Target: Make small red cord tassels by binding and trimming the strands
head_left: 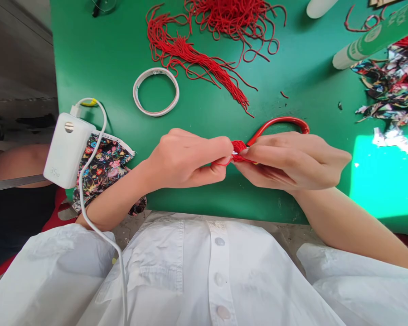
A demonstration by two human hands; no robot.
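My left hand point(193, 158) is closed in a pinch, with a thin strand of red cord point(221, 163) at its fingertips. Facing it, my right hand point(292, 160) is closed too, its fingertips pinching a small red cord knot point(239, 147) between the two hands. A small shiny silver bit shows at this knot; what it belongs to is unclear. A red looped handle point(284, 119), looking like that of scissors, curves out behind my right hand. The hand covers the rest of it, so I cannot tell whether it is held or lies on the table.
Red cords point(204, 59) lie in a bundle and a tangled pile point(231, 16) at the back. A white ring point(156, 92) sits on the green table point(105, 54). At left are a power bank point(69, 151) with cable and floral fabric point(105, 167). A glue bottle point(377, 38) and fabric scraps point(394, 90) lie right.
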